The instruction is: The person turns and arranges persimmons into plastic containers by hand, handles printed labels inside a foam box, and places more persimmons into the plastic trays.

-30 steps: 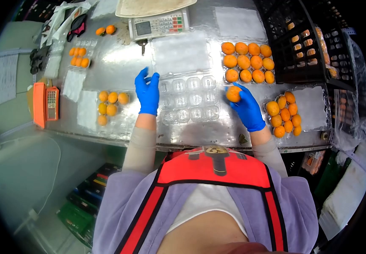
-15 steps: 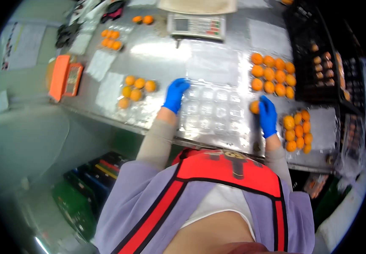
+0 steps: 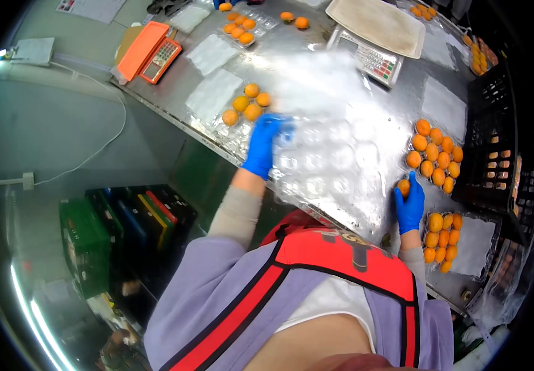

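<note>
My left hand (image 3: 265,145), in a blue glove, has its fingers closed on the left edge of a clear plastic tray (image 3: 338,157). The tray has empty round cups and is blurred. My right hand (image 3: 410,204), gloved too, holds a single orange fruit (image 3: 403,187) by its side. Just behind that hand a tray filled with orange fruit (image 3: 432,152) lies on the table. Nearer the front edge, to the right, is another group of orange fruit (image 3: 440,240) in an open tray. A part-filled tray of fruit (image 3: 252,112) lies beyond my left hand.
At the back stands a scale (image 3: 366,55) with a broad pan. A black crate (image 3: 495,148) rises on the right. An orange device (image 3: 149,52) sits at the left table edge, near a small tray of fruit (image 3: 239,28). Dark and green crates (image 3: 87,247) are stacked below on the left.
The view has turned left. My left hand has gone from open to gripping the clear tray, which appears shifted and blurred. My right hand still holds the fruit, now lower beside the filled tray.
</note>
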Demonstrator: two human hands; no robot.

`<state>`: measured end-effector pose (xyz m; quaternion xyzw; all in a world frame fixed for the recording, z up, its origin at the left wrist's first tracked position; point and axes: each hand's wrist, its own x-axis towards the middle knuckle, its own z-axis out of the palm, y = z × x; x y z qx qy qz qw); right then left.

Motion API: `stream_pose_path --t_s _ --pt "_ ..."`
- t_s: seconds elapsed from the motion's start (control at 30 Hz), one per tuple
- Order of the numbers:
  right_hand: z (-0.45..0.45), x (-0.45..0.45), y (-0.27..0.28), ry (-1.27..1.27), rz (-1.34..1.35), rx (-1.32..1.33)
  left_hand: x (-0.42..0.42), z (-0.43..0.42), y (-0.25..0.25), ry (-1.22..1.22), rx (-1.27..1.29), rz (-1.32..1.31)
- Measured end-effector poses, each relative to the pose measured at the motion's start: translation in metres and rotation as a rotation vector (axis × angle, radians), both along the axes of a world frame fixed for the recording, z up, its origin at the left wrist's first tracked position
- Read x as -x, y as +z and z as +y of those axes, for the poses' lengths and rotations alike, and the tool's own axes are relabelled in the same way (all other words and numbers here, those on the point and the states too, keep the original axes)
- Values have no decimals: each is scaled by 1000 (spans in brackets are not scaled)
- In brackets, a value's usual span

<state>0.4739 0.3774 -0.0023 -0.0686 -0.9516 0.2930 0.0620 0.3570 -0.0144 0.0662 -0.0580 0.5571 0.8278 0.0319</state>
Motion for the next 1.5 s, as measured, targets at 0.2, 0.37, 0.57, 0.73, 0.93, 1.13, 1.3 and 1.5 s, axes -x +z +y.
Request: stream_pose_path --t_s 0.2,0.37,0.57,0.73,0.93,1.13,1.3,1.5 --pt "8 -9 -17 -96 100 221 -8 -123 41 583 80 -42" --pt "-5 -1 -12 -151 15 514 -8 -269 8 587 27 -104" --pt "-52 30 -9 -154 -97 676 26 -350 -28 875 70 -251" --pt "-100 78 -16 -49 -37 779 57 -398 -54 660 1029 -369" --pt "-112 128 -21 -24 53 592 86 -427 -90 527 1188 -592" --pt "-93 94 -10 -189 45 456 84 -407 -91 844 456 -816" --pt "-72 51 18 -349 62 456 80 -354 -66 707 193 -630" --pt "-18 14 6 -463 163 259 73 -317 -38 740 82 -464"
